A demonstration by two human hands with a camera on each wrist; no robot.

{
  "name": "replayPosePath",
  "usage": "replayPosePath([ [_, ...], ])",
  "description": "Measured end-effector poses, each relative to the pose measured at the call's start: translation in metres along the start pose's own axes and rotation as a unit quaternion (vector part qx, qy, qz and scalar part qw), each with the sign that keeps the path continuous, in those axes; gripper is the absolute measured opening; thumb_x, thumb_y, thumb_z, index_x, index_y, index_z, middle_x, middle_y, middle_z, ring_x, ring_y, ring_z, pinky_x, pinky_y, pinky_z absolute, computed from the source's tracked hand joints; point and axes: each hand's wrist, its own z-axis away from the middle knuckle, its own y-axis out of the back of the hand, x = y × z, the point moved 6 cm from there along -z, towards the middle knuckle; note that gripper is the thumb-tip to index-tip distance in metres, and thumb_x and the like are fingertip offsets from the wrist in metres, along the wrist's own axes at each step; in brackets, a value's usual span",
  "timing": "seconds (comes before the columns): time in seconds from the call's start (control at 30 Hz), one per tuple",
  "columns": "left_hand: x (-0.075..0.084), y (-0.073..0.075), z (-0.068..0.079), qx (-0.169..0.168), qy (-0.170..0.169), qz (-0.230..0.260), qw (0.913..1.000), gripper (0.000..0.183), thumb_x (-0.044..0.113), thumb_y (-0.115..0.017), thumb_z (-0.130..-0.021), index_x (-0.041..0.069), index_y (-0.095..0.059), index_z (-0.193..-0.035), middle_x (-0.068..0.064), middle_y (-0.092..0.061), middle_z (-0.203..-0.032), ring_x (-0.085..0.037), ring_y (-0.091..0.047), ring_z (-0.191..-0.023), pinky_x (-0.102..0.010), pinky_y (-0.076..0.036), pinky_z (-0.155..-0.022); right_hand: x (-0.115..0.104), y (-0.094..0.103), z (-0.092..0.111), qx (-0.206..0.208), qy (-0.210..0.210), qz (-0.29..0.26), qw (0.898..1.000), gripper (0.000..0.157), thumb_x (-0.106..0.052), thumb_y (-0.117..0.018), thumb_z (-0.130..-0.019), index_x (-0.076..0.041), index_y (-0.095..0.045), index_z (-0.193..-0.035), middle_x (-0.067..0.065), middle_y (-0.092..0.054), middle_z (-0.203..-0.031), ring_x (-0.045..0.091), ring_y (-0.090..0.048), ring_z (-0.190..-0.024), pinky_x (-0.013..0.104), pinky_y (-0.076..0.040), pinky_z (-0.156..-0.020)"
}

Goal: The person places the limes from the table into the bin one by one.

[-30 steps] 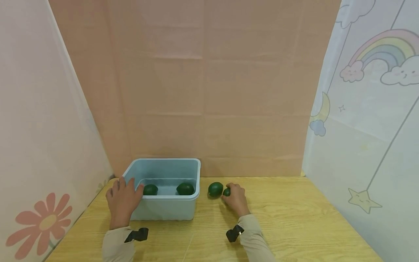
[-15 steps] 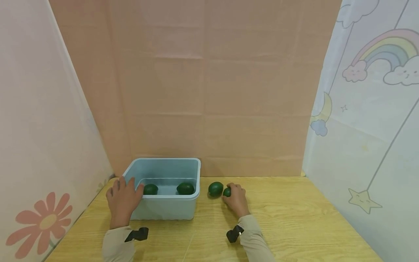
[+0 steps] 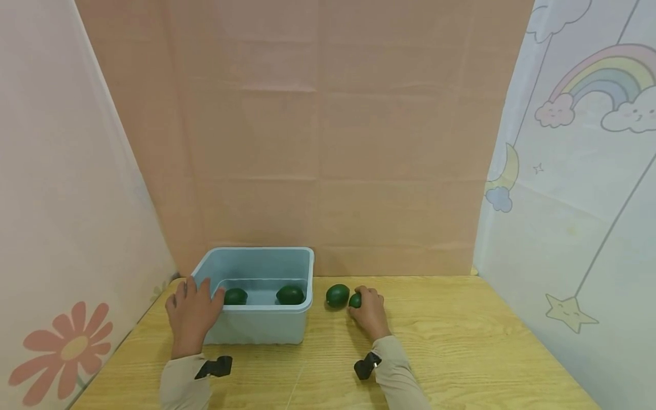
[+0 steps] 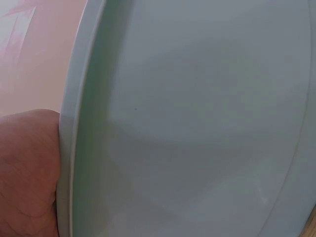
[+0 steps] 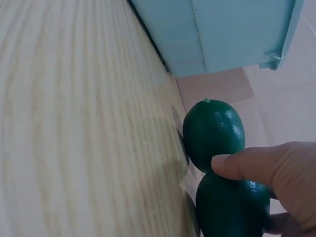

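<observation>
My left hand [image 3: 193,313] rests on the front left corner of a light blue plastic bin [image 3: 253,324], fingers spread over the rim. In the left wrist view, part of that hand [image 4: 29,173] lies against the bin's rim [image 4: 74,108]. Inside the bin lie two dark green limes, one at the left [image 3: 236,296] and one at the right [image 3: 290,295]. To the bin's right, my right hand [image 3: 370,312] grips a lime [image 5: 229,205] on the table between thumb and fingers. Another lime [image 5: 212,133] touches it; my thumb tip lies where the two meet.
The bin stands on a wood-grain table [image 3: 441,353], near the orange-pink back sheet [image 3: 328,142]. Pale printed sheets flank the table, a flower [image 3: 74,347] on the left one and a rainbow [image 3: 605,74] on the right. Each wrist wears a black camera mount.
</observation>
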Motion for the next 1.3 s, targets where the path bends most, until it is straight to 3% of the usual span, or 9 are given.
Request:
replayPosePath([
  [0.43, -0.0007, 0.0002, -0.0015, 0.004, -0.001, -0.001, 1.0000, 0.059, 0.035, -0.045, -0.103, -0.008, -0.043, -0.143, -0.037, -0.024, -0.149, -0.053, -0.015, -0.141, -0.072, -0.012, -0.106, -0.0011, 0.0033, 0.0003, 0.007, 0.005, -0.008, 1.000, 0.048, -0.006, -0.084, -0.076, 0.002, -0.064, -0.119, 0.028, -0.058, -0.115, 0.045, -0.051, -0.101, 0.055, -0.051, -0.080],
  [0.97, -0.0004, -0.0002, -0.0009, 0.027, -0.012, -0.002, 0.9996, 0.058, 0.035, -0.046, -0.102, -0.009, -0.046, -0.140, -0.038, -0.029, -0.146, -0.053, -0.019, -0.138, -0.072, -0.015, -0.103, 0.0040, 0.0001, 0.0016, -0.002, -0.017, -0.002, 1.000, 0.049, -0.010, -0.084, -0.077, -0.001, -0.064, -0.120, 0.026, -0.058, -0.116, 0.043, -0.052, -0.100, 0.054, -0.052, -0.077],
  [1.3, -0.0004, -0.0001, -0.0004, 0.006, -0.002, -0.002, 1.0000, 0.058, 0.035, -0.045, -0.103, -0.009, -0.045, -0.141, -0.037, -0.025, -0.149, -0.053, -0.016, -0.140, -0.071, -0.013, -0.106, -0.0011, 0.0052, -0.0001, 0.002, -0.023, -0.018, 1.000, 0.048, -0.008, -0.084, -0.077, 0.000, -0.064, -0.120, 0.027, -0.057, -0.116, 0.042, -0.051, -0.101, 0.054, -0.052, -0.080],
])
